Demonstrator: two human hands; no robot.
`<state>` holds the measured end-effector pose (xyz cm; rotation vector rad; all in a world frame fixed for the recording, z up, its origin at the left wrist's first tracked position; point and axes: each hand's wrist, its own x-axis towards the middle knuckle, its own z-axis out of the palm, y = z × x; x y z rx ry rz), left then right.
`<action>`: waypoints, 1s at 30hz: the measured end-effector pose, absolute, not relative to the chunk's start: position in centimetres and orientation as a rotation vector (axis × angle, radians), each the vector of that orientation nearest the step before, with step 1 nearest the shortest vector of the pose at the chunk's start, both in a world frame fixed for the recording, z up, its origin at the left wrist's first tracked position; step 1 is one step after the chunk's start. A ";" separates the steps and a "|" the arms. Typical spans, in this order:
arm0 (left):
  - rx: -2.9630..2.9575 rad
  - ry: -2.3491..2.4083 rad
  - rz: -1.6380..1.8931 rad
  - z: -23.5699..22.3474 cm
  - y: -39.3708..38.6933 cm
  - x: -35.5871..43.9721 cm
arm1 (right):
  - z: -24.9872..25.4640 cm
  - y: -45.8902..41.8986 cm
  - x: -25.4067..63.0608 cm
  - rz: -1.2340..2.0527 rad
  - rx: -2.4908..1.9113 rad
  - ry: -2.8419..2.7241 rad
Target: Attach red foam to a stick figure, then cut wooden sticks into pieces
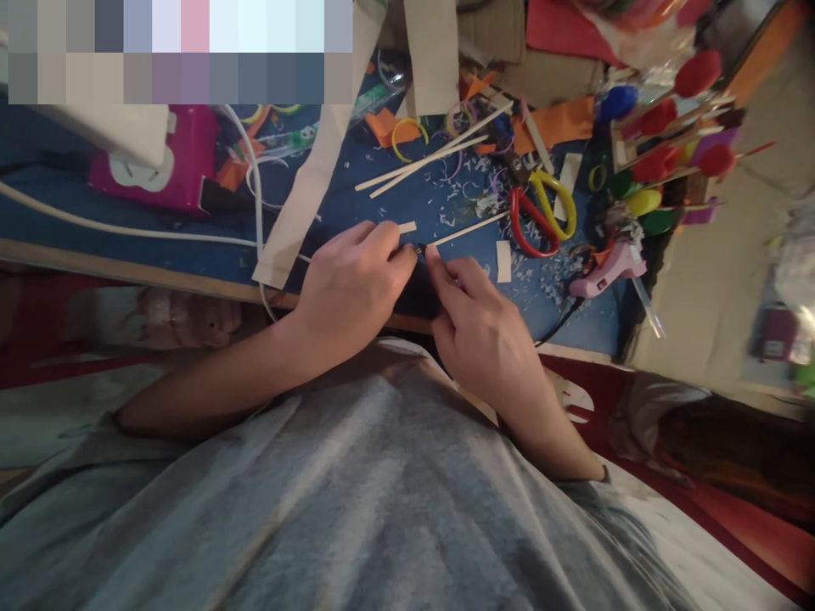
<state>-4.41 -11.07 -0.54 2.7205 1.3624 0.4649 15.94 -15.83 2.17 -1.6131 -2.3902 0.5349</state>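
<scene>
At the desk's front edge, my left hand [356, 276] and my right hand [480, 318] are close together with their fingertips nearly meeting. The left fingers are pinched, and a small dark bit shows at their tips. My right hand is curled with its index finger stretched forward; what it holds is hidden. A thin wooden stick [471, 229] runs from beside the right index fingertip toward the scissors [535, 216] with red and yellow handles. Just beyond my left knuckles is a short pale strip [407, 227]. A small white paper piece [503, 261] lies right of my hands.
Two more sticks [433, 153] lie crosswise on the blue desktop [344, 204] among shavings and orange scraps. At right are a pink glue gun [611, 270] and a holder with colourful rounded pieces [659, 161]. A white cable [127, 227] and magenta box [191, 157] are at left.
</scene>
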 end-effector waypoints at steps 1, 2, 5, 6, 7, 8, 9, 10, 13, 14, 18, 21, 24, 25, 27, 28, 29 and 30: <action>2.730 1.360 0.460 -0.6 -11.0 -4.4 | 2.2 -16.0 16.1 0.531 -1.607 -2.397; 2.734 1.360 0.458 -0.6 -11.0 -4.4 | 2.1 -16.2 16.1 0.526 -1.597 -2.402; 2.728 1.346 0.460 -0.5 -10.9 -4.4 | 1.9 -16.2 16.1 0.521 -1.580 -2.400; 2.719 1.342 0.466 -0.5 -10.9 -4.4 | 1.9 -16.1 16.0 0.523 -1.581 -2.398; 2.707 1.338 0.473 -0.5 -10.9 -4.4 | 1.9 -15.9 15.9 0.523 -1.587 -2.398; 2.691 1.333 0.483 -0.4 -10.9 -4.3 | 1.8 -15.8 15.8 0.519 -1.598 -2.401; 2.674 1.330 0.492 -0.4 -10.9 -4.3 | 1.9 -15.6 15.7 0.514 -1.608 -2.406; 2.661 1.328 0.500 -0.4 -10.9 -4.3 | 1.9 -15.4 15.6 0.510 -1.614 -2.415; 2.675 1.314 0.503 -0.6 -10.9 -4.2 | 2.0 -14.8 15.5 0.506 -1.611 -2.434; 2.690 1.313 0.502 -0.6 -10.9 -4.2 | 2.0 -14.6 15.5 0.511 -1.607 -2.438; 2.699 1.337 0.478 -0.7 -10.6 -4.4 | 1.8 -14.1 15.4 0.517 -1.615 -2.434; 2.684 1.358 0.424 -0.3 -11.1 -4.4 | 1.7 -14.0 15.4 0.505 -1.614 -2.426; 2.661 1.430 0.426 -0.1 -12.7 -4.1 | 1.6 -14.2 15.4 0.493 -1.597 -2.426; 2.650 1.437 0.450 -0.3 -13.4 -4.0 | 1.5 -14.2 15.3 0.493 -1.596 -2.425; 2.616 1.426 0.496 -1.0 -14.8 -3.8 | 1.5 -14.2 15.3 0.497 -1.611 -2.421; 2.608 1.402 0.507 -1.5 -15.3 -3.7 | 1.5 -14.1 15.3 0.500 -1.620 -2.418; 2.601 1.371 0.510 -2.0 -15.7 -3.6 | 1.5 -14.2 15.3 0.503 -1.626 -2.413; 2.593 1.352 0.511 -2.5 -15.9 -3.6 | 1.5 -14.2 15.4 0.505 -1.630 -2.405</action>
